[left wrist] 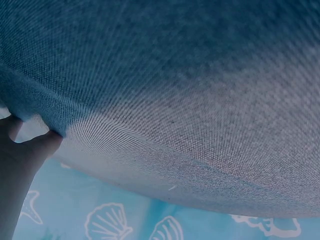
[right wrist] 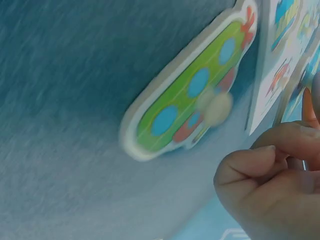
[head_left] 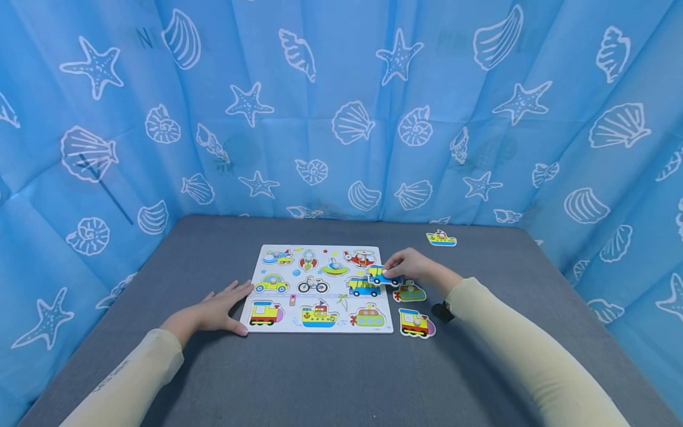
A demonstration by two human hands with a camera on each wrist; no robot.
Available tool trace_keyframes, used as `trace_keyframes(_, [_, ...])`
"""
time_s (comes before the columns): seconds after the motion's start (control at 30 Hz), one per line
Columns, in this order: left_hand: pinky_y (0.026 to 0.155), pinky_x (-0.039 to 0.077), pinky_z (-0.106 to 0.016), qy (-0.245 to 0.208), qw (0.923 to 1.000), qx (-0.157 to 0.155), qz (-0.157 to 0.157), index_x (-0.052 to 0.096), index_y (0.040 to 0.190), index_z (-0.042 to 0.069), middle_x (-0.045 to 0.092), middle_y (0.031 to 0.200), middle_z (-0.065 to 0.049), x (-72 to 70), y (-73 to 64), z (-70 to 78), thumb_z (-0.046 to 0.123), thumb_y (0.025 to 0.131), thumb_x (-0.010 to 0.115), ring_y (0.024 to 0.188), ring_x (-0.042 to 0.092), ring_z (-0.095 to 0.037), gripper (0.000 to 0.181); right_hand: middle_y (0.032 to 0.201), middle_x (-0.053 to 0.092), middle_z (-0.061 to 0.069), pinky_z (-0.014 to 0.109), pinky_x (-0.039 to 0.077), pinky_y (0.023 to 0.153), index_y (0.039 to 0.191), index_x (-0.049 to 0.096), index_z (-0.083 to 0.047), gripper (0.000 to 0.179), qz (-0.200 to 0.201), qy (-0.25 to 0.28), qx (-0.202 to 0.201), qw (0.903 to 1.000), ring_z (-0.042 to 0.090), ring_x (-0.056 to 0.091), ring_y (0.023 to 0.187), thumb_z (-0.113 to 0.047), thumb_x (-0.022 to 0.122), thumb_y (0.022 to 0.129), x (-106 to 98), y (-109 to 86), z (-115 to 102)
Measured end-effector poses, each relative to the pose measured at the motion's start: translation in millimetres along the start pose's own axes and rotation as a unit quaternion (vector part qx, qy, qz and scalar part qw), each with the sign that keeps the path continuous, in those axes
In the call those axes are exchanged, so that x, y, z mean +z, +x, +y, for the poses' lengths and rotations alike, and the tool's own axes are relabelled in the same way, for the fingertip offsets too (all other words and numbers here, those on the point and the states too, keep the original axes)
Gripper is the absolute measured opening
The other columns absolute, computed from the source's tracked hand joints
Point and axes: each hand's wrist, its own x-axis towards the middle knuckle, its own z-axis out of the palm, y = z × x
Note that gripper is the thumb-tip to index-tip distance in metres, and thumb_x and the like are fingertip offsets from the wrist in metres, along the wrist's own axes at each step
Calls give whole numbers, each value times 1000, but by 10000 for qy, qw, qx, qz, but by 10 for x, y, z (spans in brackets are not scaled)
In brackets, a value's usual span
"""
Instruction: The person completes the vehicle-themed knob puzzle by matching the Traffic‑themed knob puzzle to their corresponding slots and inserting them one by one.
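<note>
A white puzzle board (head_left: 299, 261) printed with vehicles lies on the grey table. My right hand (head_left: 413, 265) pinches a blue and yellow bus piece (head_left: 377, 274) over the board's right edge, overlapping the printed bus (head_left: 364, 288). My left hand (head_left: 221, 309) rests with spread fingers at the board's left edge; in the left wrist view only its thumb and fingertip area (left wrist: 35, 145) shows. A green submarine piece (right wrist: 187, 92) with a round knob lies just below my right hand, beside the board. Nearer to me sits a train piece (head_left: 417, 324).
A ship piece (head_left: 441, 238) lies at the back right of the table (head_left: 341, 379). Plane, rocket, saucer, helicopter (head_left: 360, 258), car and bicycle show knobs on the board. A blue curtain (head_left: 341, 118) with white shells surrounds the table. A dark band sits on the right wrist.
</note>
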Motion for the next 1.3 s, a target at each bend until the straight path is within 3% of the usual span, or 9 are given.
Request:
trace_keyframes(0.43, [106,2,-72,26,10000,7,-17,20,154,4,16,158,-22,-3,-1,-5,54,73,78,144,4,-47,112,99,62,8,32,42,73,96,70,-4,10,-150,125,49,9998,20,52,84,-11,71,89,218,-8,-103])
trace_keyframes(1.3, [107,2,-71,-15,10000,-62,-15,20,155,6,17,159,-21,9,16,-23,53,73,79,144,4,-45,111,94,64,5,32,40,75,86,70,-5,5,-101,-427,286,9986,21,54,84,-8,74,85,464,180,-278])
